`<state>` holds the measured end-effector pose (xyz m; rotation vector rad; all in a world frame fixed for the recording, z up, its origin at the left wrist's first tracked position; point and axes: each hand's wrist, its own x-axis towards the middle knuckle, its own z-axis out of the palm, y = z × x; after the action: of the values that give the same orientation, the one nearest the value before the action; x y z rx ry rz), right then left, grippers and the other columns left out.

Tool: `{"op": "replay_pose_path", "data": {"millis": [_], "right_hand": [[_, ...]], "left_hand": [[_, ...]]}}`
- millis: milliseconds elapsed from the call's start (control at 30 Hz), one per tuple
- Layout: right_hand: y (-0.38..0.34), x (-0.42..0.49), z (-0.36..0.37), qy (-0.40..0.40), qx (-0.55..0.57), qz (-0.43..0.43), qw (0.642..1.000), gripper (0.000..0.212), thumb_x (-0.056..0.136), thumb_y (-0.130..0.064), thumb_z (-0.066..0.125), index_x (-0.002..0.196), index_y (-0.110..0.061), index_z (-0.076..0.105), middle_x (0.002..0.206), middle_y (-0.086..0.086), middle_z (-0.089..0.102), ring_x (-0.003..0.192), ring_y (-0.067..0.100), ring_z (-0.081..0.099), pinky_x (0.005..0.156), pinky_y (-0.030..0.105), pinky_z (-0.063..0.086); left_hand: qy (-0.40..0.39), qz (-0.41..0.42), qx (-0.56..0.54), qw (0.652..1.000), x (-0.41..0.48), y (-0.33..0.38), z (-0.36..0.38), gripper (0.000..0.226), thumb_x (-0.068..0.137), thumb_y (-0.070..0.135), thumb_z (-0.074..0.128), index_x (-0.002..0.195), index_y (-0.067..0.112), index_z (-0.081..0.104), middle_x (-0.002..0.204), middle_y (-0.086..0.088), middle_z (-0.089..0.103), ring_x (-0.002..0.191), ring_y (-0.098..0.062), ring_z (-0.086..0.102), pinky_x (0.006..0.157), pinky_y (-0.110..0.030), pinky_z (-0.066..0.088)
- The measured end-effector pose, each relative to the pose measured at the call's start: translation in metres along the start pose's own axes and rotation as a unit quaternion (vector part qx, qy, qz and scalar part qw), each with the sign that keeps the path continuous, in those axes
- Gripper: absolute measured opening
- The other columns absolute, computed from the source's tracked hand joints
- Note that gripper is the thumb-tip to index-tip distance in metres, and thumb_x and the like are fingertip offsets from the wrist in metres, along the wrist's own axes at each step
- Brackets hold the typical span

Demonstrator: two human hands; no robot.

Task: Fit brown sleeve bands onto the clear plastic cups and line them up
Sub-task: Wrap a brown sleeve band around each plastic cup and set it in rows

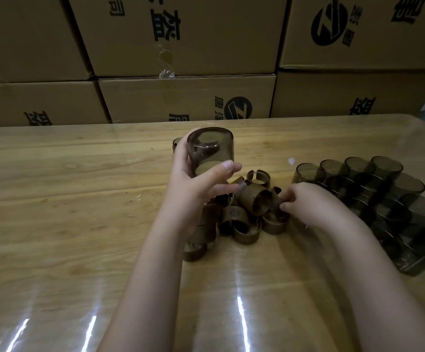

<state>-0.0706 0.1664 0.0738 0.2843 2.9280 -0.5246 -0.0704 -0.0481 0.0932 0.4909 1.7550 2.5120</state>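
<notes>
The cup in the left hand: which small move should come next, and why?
Probably lift the brown sleeve band to the cup: the left hand holds it bare, and the right hand pinches that band in the pile.

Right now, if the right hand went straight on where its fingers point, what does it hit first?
The pile of brown sleeve bands: the right hand points left into it, fingertips seemingly touching one band.

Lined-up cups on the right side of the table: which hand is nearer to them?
Right. The right hand pinches a sleeve band just left of the lined-up cups; the left hand holds a cup up over the band pile, farther left.
</notes>
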Motion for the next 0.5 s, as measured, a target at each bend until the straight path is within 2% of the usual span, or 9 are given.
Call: {"op": "replay_pose_path", "data": {"millis": [133, 233, 333, 433, 500], "right_hand": [[-0.001, -0.001, 0.000, 0.017, 0.029, 0.003, 0.999, 0.009, 0.094, -0.022, 0.059, 0.096, -0.026, 0.066, 0.083, -0.002, 0.066, 0.079, 0.017, 0.063, 0.077, 0.042, 0.056], [-0.002, -0.007, -0.009, 0.079, 0.067, -0.012, 0.995, 0.008, 0.094, -0.023, 0.059, 0.095, -0.028, 0.065, 0.082, -0.005, 0.064, 0.078, 0.016, 0.061, 0.069, 0.038, 0.054], [-0.007, -0.013, -0.019, 0.175, 0.116, -0.063, 0.976, 0.013, 0.094, -0.024, 0.058, 0.105, -0.030, 0.062, 0.089, -0.009, 0.061, 0.079, 0.010, 0.057, 0.062, 0.028, 0.046], [-0.019, -0.025, -0.030, 0.264, 0.160, -0.156, 0.938, 0.019, 0.093, -0.025, 0.058, 0.112, -0.023, 0.062, 0.108, -0.015, 0.050, 0.083, -0.002, 0.049, 0.067, 0.015, 0.037], [-0.029, -0.037, -0.036, 0.292, 0.135, -0.241, 0.916, 0.025, 0.089, -0.026, 0.055, 0.110, -0.017, 0.065, 0.118, -0.009, 0.053, 0.093, 0.005, 0.053, 0.075, 0.019, 0.044]], "left_hand": [[-0.032, -0.070, -0.053, 0.996, 0.000, -0.001, -0.004, 0.059, 0.073, 0.005, 0.071, 0.126, 0.017, 0.048, 0.116, -0.014, 0.064, 0.098, -0.035, 0.070, 0.065, -0.027, 0.057], [-0.048, -0.103, -0.036, 0.993, 0.001, -0.003, -0.004, 0.056, 0.074, 0.016, 0.071, 0.126, 0.016, 0.049, 0.115, -0.013, 0.065, 0.099, -0.035, 0.070, 0.066, -0.027, 0.057], [-0.020, -0.140, -0.056, 0.988, 0.003, -0.005, 0.003, 0.062, 0.077, 0.040, 0.070, 0.130, 0.015, 0.048, 0.125, -0.013, 0.060, 0.100, -0.037, 0.069, 0.063, -0.027, 0.058], [0.017, -0.152, -0.049, 0.987, 0.006, -0.006, 0.006, 0.071, 0.073, 0.060, 0.058, 0.127, 0.015, 0.054, 0.126, -0.009, 0.060, 0.096, -0.034, 0.071, 0.061, -0.028, 0.057], [0.032, -0.152, -0.034, 0.987, 0.007, -0.007, 0.005, 0.077, 0.070, 0.065, 0.050, 0.128, 0.015, 0.055, 0.118, -0.006, 0.067, 0.092, -0.030, 0.072, 0.060, -0.029, 0.057]]}}
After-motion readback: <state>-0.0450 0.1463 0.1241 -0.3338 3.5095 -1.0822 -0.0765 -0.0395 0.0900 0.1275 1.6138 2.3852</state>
